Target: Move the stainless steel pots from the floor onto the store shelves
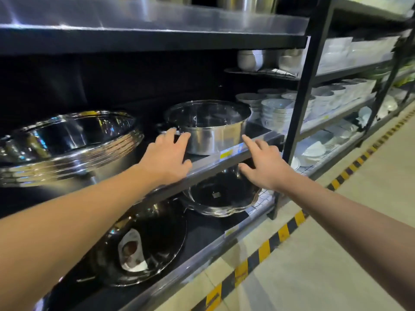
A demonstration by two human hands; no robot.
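Observation:
A stainless steel pot [211, 131] stands upright on the middle shelf [226, 154], close to its front edge. My left hand [167, 157] is spread open, fingertips at the pot's left handle and wall, palm over the shelf edge. My right hand [263, 163] hovers open just right of the pot, index finger near its right side, not gripping. Neither hand holds anything.
A stack of wide steel basins [65, 144] fills the shelf left of the pot. Steel bowls [222, 194] and lidded pans [143, 245] sit on the lower shelf. White bowls and plates [278, 108] crowd the racks to the right. A yellow-black floor stripe [269, 243] runs along the shelving.

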